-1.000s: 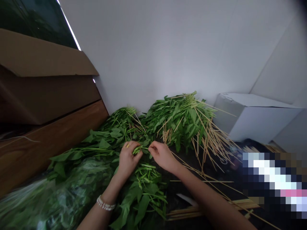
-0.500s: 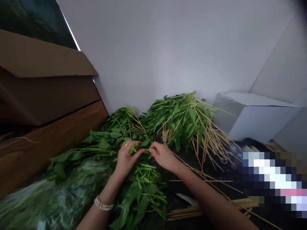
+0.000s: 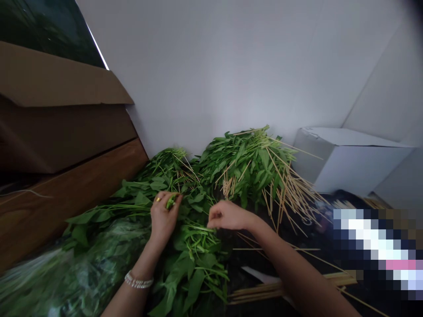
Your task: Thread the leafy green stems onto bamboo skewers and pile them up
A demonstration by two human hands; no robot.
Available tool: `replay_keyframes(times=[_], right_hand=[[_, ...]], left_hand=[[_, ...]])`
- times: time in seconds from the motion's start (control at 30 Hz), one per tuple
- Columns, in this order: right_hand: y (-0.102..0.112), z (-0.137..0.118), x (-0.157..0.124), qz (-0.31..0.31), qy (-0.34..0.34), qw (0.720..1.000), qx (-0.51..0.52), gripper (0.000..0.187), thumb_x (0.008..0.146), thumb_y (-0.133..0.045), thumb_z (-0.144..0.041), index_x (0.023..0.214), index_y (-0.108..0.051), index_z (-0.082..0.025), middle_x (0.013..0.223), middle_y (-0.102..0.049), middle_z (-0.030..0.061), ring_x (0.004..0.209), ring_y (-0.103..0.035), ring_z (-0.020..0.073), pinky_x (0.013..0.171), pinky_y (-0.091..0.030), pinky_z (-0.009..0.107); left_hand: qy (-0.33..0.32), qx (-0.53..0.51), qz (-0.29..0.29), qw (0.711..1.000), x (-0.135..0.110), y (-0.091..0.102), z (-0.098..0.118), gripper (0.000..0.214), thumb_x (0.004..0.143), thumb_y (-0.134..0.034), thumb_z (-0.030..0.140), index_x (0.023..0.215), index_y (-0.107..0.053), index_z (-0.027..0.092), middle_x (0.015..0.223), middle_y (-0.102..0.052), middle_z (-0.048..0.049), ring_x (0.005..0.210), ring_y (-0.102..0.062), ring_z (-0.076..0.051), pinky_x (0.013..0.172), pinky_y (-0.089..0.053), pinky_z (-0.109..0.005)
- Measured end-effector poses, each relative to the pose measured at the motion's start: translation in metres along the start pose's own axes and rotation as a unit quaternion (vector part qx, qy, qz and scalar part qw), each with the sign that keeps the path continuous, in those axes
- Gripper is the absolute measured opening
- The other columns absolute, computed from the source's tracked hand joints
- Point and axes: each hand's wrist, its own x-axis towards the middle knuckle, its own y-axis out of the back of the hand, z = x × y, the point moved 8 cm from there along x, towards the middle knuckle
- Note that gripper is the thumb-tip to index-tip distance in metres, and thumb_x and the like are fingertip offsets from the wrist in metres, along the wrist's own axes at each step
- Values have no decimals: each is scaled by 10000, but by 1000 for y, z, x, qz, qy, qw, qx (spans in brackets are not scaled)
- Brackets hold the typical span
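My left hand (image 3: 164, 215), with a ring and a beaded bracelet at the wrist, is closed around a small bunch of green stems (image 3: 171, 202). My right hand (image 3: 228, 215) hovers to its right, apart from it, fingers curled into a pinch. Anything between those fingertips is too small to make out. Just below them lies a heap of cut green stems (image 3: 201, 237) with broad leaves (image 3: 194, 286). Behind both hands, leafy greens (image 3: 158, 182) spread toward the wall.
A big leafy bundle on thin wooden skewers (image 3: 287, 189) leans against the wall. Loose skewers (image 3: 256, 293) and a white strip (image 3: 261, 276) lie on the dark surface at right. A plastic bag of greens (image 3: 99, 259), a cardboard box (image 3: 66, 136) and a white box (image 3: 360, 165) stand around.
My hands have moved apart. The left one shifted left with its stems, while the right one came down toward the heap of cut stems, away from the stem it was pinching.
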Motion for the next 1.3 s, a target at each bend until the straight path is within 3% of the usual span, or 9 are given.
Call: replay_keyframes(times=[0.07, 0.2, 0.27, 0.47, 0.67, 0.77, 0.9, 1.03, 1.3], right_hand=[[-3, 7, -1, -47, -5, 999, -8, 163, 739, -712, -320, 636, -703, -195, 503, -593, -54, 500, -526, 97, 481, -333, 188], [26, 32, -1, 136, -86, 982, -98, 128, 796, -657, -282, 724, -729, -206, 624, -659, -19, 582, -564, 119, 544, -356, 214], [33, 42, -4, 190, -128, 962, -147, 97, 804, -640, -247, 777, -729, -220, 744, -700, 13, 673, -607, 146, 590, -373, 234], [18, 46, -6, 177, -148, 941, -247, 108, 806, -666, -318, 850, -682, -221, 935, -679, 58, 824, -635, 195, 649, -399, 263], [10, 48, -5, 159, -153, 933, -284, 99, 833, -558, -176, 851, -653, -199, 952, -666, 83, 812, -637, 187, 661, -410, 263], [26, 51, -8, 227, -154, 934, -230, 130, 838, -522, -165, 840, -646, -206, 954, -669, 73, 830, -631, 177, 681, -418, 256], [44, 62, -7, 326, -131, 935, -39, 100, 822, -533, -205, 808, -630, -191, 853, -687, 60, 810, -642, 186, 748, -447, 278], [36, 67, 6, 293, -108, 943, 119, 131, 830, -506, -270, 787, -597, -188, 727, -696, 34, 737, -667, 186, 709, -482, 284], [16, 46, 13, 215, -58, 955, 195, 93, 784, -562, -256, 723, -582, -189, 685, -679, 18, 673, -657, 171, 666, -483, 265]], left_hand=[[26, -12, 18, 999, 1, 4, -5, 164, 874, -568, 325, 867, -646, 182, 934, -624, -61, 889, -591, -194, 831, -459, -329], [76, -29, -37, 996, -4, -9, -10, 186, 878, -554, 372, 896, -605, 194, 811, -659, -11, 748, -614, -162, 703, -455, -269], [82, -12, -58, 995, -7, -14, -9, 206, 868, -560, 398, 886, -598, 196, 762, -654, 4, 673, -598, -149, 647, -436, -255], [39, 8, -83, 996, -10, -19, -1, 216, 874, -541, 396, 876, -618, 195, 805, -681, -19, 692, -616, -156, 655, -442, -258], [-13, 26, -87, 996, -12, -23, 7, 208, 877, -542, 383, 875, -642, 201, 785, -700, -30, 717, -638, -174, 706, -460, -287], [-21, 26, -83, 996, -11, -23, 8, 208, 877, -542, 383, 876, -644, 201, 799, -709, -34, 728, -647, -181, 710, -466, -294], [-25, 28, -86, 996, -12, -23, 8, 215, 881, -540, 380, 880, -651, 195, 802, -713, -37, 740, -655, -188, 695, -469, -294], [-37, 24, -77, 996, -12, -22, 9, 197, 883, -548, 356, 888, -658, 193, 824, -713, -43, 769, -657, -192, 723, -476, -305], [-116, 10, -98, 988, -13, -22, 22, 186, 887, -565, 227, 1009, -705, 224, 856, -665, -43, 830, -608, -190, 768, -454, -328]])
